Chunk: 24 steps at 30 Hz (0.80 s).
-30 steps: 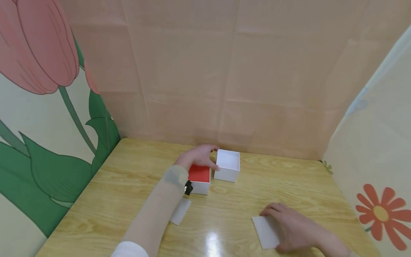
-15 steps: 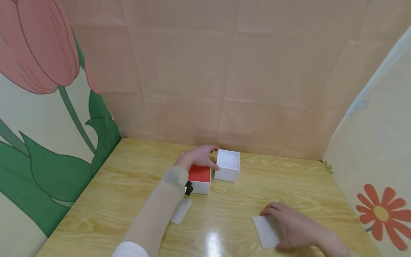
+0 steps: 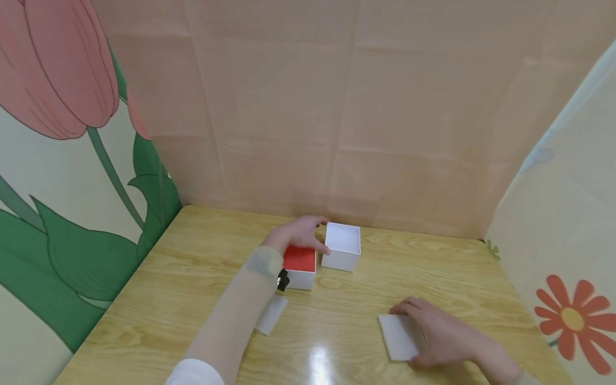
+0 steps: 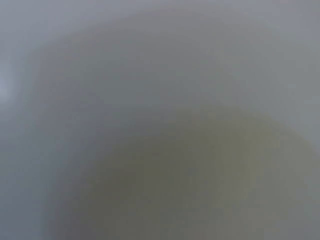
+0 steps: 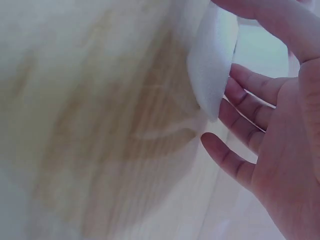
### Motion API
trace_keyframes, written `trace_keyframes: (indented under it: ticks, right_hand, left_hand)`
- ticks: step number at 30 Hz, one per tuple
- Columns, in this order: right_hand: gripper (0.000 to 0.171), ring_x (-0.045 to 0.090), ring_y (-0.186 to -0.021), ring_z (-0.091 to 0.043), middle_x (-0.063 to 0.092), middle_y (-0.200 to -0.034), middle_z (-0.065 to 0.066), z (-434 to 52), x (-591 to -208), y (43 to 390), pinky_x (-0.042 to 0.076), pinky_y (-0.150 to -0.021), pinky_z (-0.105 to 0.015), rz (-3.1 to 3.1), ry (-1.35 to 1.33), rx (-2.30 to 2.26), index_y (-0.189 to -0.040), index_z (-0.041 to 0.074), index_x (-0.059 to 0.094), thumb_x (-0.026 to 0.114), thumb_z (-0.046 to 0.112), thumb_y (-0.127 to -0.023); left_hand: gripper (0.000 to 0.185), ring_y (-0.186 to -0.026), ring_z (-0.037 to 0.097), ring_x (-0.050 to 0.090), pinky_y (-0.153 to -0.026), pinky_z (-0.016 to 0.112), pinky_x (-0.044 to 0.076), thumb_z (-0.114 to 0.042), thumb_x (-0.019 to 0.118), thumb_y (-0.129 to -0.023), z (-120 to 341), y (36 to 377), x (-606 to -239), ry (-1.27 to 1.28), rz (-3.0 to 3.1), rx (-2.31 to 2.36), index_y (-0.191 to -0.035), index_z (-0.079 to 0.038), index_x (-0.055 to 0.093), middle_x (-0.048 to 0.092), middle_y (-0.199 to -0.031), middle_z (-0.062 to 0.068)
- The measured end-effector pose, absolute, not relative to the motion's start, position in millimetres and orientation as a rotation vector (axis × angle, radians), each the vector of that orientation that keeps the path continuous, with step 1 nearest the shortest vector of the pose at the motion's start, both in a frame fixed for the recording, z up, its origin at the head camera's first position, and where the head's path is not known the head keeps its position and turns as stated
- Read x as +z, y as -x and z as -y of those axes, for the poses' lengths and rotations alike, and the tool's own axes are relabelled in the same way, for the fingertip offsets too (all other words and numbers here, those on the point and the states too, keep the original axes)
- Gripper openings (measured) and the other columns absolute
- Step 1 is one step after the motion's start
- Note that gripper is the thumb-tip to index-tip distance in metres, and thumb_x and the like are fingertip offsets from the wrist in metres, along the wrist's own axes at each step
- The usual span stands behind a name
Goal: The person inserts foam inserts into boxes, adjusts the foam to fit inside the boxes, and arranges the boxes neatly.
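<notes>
Head view: my right hand (image 3: 445, 338) is pinching the white card (image 3: 397, 337) lying left of it; my left hand (image 3: 298, 234) is curling over the red box (image 3: 299, 260).

The left wrist camera is showing only a blur. A pale grey haze is filling the top and left of the picture, and a dull yellowish patch is spreading across the lower middle and right. No edge or shape is coming through clearly enough to name anything.
</notes>
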State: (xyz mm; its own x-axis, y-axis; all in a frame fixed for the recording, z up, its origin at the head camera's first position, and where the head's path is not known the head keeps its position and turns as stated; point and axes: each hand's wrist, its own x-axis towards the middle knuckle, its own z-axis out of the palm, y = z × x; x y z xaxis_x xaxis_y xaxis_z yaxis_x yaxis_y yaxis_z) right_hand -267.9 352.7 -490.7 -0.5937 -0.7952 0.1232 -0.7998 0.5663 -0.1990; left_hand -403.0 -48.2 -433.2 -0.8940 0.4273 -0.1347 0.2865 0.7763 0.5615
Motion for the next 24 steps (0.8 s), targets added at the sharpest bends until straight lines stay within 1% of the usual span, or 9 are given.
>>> trace_keyframes:
  ticks: [3, 5, 7, 10, 14, 17, 21, 24]
  right_hand:
    - [0.09, 0.058, -0.105, -0.01, 0.057, -0.13, 0.008, -352, -486, 274, 0.055, -0.079, -0.029, 2.835, -1.341, 0.401, -0.138, 0.018, 0.063, 0.1, 0.051, -0.063]
    - [0.087, 0.059, -0.107, -0.015, 0.057, -0.132, 0.004, -351, -481, 280, 0.056, -0.08, -0.032, 2.874, -1.297, 0.432, -0.138, 0.017, 0.063, 0.099, 0.052, -0.067]
    - [0.085, 0.059, -0.11, -0.019, 0.058, -0.133, 0.001, -349, -477, 290, 0.056, -0.081, -0.034, 2.867, -1.258, 0.488, -0.137, 0.016, 0.064, 0.1, 0.049, -0.067]
    - [0.084, 0.059, -0.115, -0.025, 0.059, -0.133, 0.0, -346, -472, 308, 0.057, -0.085, -0.042, 2.826, -1.209, 0.563, -0.137, 0.014, 0.064, 0.101, 0.044, -0.068]
    - [0.085, 0.059, -0.119, -0.028, 0.061, -0.134, 0.0, -336, -462, 332, 0.056, -0.088, -0.052, 2.794, -1.169, 0.677, -0.142, 0.013, 0.061, 0.1, 0.039, -0.071]
    - [0.087, 0.059, -0.121, -0.034, 0.061, -0.137, -0.006, -324, -451, 348, 0.055, -0.089, -0.057, 2.766, -1.166, 0.736, -0.147, 0.01, 0.058, 0.098, 0.037, -0.075]
    - [0.091, 0.058, -0.127, -0.041, 0.061, -0.14, -0.012, -301, -437, 366, 0.053, -0.097, -0.065, 2.77, -1.123, 0.751, -0.151, 0.004, 0.055, 0.097, 0.04, -0.078]
    - [0.091, 0.058, -0.129, -0.041, 0.062, -0.141, -0.012, -281, -428, 379, 0.051, -0.103, -0.066, 2.798, -1.086, 0.718, -0.149, 0.004, 0.056, 0.096, 0.043, -0.078]
  left_hand:
    - [0.091, -0.14, 0.024, 0.051, -0.117, 0.044, 0.045, -0.048, 0.089, -0.088, 47, 404, -434, -0.546, -2.717, 0.786, -0.162, -0.02, 0.046, 0.054, -0.156, 0.003]
    - [0.091, -0.14, 0.023, 0.051, -0.116, 0.044, 0.046, -0.048, 0.089, -0.087, 47, 404, -434, -0.543, -2.715, 0.787, -0.162, -0.021, 0.046, 0.054, -0.156, 0.003]
    - [0.09, -0.14, 0.024, 0.051, -0.116, 0.044, 0.046, -0.048, 0.089, -0.087, 47, 402, -433, -0.546, -2.714, 0.795, -0.162, -0.02, 0.046, 0.054, -0.157, 0.004]
    - [0.09, -0.14, 0.025, 0.051, -0.116, 0.046, 0.046, -0.048, 0.089, -0.087, 48, 402, -432, -0.547, -2.71, 0.806, -0.162, -0.02, 0.046, 0.053, -0.158, 0.006]
    - [0.09, -0.14, 0.025, 0.05, -0.116, 0.046, 0.046, -0.048, 0.089, -0.087, 49, 401, -433, -0.543, -2.708, 0.807, -0.162, -0.02, 0.046, 0.052, -0.159, 0.006]
    - [0.091, -0.14, 0.025, 0.05, -0.117, 0.047, 0.045, -0.048, 0.089, -0.087, 50, 401, -433, -0.544, -2.709, 0.805, -0.162, -0.02, 0.046, 0.052, -0.159, 0.006]
    - [0.091, -0.141, 0.026, 0.05, -0.117, 0.046, 0.044, -0.047, 0.089, -0.088, 52, 402, -433, -0.577, -2.716, 0.802, -0.162, -0.018, 0.045, 0.052, -0.159, 0.006]
    - [0.091, -0.142, 0.027, 0.05, -0.118, 0.045, 0.044, -0.046, 0.089, -0.088, 54, 402, -433, -0.591, -2.717, 0.807, -0.162, -0.017, 0.045, 0.053, -0.158, 0.007]
